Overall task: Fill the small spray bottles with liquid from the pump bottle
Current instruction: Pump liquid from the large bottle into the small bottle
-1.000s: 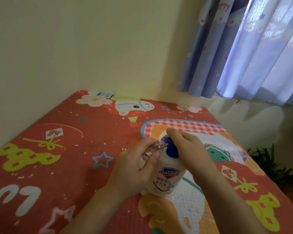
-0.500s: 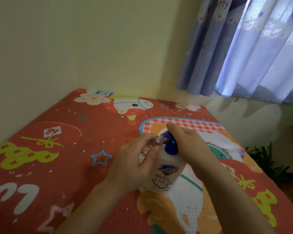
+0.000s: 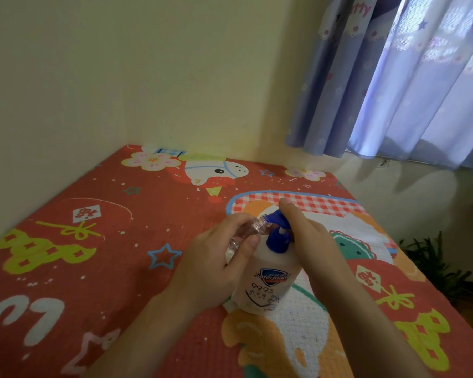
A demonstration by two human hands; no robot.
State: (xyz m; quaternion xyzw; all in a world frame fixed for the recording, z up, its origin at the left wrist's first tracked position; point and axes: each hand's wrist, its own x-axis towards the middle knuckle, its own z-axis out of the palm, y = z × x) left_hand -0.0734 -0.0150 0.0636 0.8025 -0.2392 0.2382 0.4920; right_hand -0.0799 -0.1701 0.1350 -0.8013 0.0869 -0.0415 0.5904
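My left hand [image 3: 216,264] grips small clear spray bottle [image 3: 253,230], tilted, mouth at blue pump nozzle; right hand [image 3: 307,238] fingers press on pump bottle [image 3: 265,279] head, bottle upright on red mat [image 3: 93,255]

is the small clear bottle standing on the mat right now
No, the left hand holds the small clear bottle tilted in the air, its open mouth at the blue pump nozzle, above the mat.
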